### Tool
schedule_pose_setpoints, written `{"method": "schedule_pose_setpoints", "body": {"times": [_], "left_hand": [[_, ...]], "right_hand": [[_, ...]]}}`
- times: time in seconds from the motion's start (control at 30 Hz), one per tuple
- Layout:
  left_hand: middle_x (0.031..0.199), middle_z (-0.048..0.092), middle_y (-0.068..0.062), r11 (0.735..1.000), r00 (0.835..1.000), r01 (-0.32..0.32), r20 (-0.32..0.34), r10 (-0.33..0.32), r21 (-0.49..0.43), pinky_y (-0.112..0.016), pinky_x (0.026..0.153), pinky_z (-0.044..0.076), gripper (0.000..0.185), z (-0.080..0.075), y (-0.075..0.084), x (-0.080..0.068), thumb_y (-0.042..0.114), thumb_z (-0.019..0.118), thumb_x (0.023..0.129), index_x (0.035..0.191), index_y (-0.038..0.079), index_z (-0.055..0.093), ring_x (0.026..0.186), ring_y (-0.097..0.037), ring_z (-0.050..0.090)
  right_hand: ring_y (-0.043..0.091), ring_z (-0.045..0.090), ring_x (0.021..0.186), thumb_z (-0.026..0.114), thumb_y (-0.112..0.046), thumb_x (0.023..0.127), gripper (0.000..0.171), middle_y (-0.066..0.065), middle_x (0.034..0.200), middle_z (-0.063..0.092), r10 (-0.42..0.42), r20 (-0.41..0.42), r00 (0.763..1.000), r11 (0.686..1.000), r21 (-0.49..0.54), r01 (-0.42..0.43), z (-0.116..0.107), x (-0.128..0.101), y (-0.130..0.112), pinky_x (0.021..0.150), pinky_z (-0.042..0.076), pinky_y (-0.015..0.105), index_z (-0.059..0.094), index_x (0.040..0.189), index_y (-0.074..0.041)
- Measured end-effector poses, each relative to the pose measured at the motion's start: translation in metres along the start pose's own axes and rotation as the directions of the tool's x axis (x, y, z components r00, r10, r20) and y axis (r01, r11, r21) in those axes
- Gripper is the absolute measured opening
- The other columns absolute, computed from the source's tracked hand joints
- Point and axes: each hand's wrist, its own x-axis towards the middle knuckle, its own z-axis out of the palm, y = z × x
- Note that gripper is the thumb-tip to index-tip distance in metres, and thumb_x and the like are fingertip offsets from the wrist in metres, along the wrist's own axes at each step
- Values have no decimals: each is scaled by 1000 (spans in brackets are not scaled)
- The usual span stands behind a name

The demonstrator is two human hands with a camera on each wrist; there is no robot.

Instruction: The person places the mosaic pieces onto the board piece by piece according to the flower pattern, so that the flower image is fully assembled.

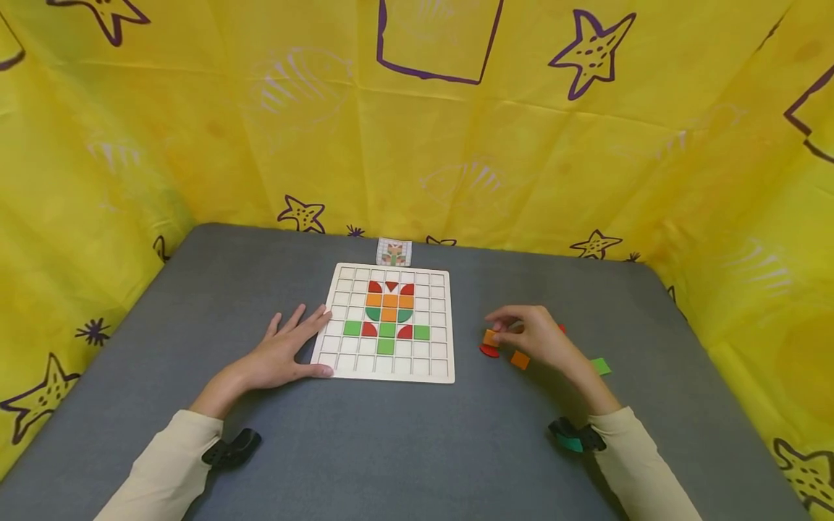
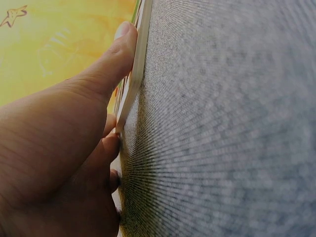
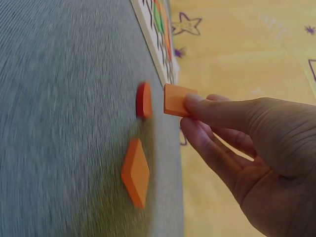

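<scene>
A pale wooden grid board (image 1: 430,367) lies on the table with red, orange and green tiles set in a flower-like pattern. My left hand (image 1: 276,359) rests at its left side, fingers spread, fingertips and thumb at the edge. To the right of the board, my right hand (image 1: 539,336) pinches an orange square tile (image 3: 174,99) between thumb and fingers, raised off the table in the right wrist view. Close below it lies a red curved-edge tile (image 1: 489,351). Another orange square tile (image 1: 520,359) lies nearer the wrist.
A small pattern card (image 1: 394,252) lies behind the board's far edge. Right of the right forearm is a light green tile (image 1: 601,366), and a bit of red (image 1: 562,328) peeks out past the hand. A yellow printed cloth (image 1: 417,145) surrounds the grey table (image 1: 391,449).
</scene>
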Motion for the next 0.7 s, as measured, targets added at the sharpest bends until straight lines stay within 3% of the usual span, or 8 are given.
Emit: {"method": "schedule_pose_setpoints", "body": {"times": [0.43, 0.7], "left_hand": [[162, 15, -16, 1000, 1000, -6, -5, 6, 5, -66, 111, -10, 102, 0, -1, -1, 58, 73, 79, 156, 10, 25, 147, -46, -1], [162, 15, -16, 1000, 1000, -8, -6, 8, 5, -66, 110, -10, 102, 0, 0, 0, 58, 73, 79, 156, 9, 25, 147, -47, -1]], "right_hand": [[13, 63, 81, 79, -5, 81, 25, -1, 88, 69, -18, 59, 998, 997, 80, 14, 29, 23, -24, 74, 57, 27, 74, 105, -3], [12, 60, 80, 79, -7, 82, 26, -2, 86, 67, -58, 105, 993, 996, 73, 51, 44, 40, -41, 76, 56, 28, 73, 107, -3]]}}
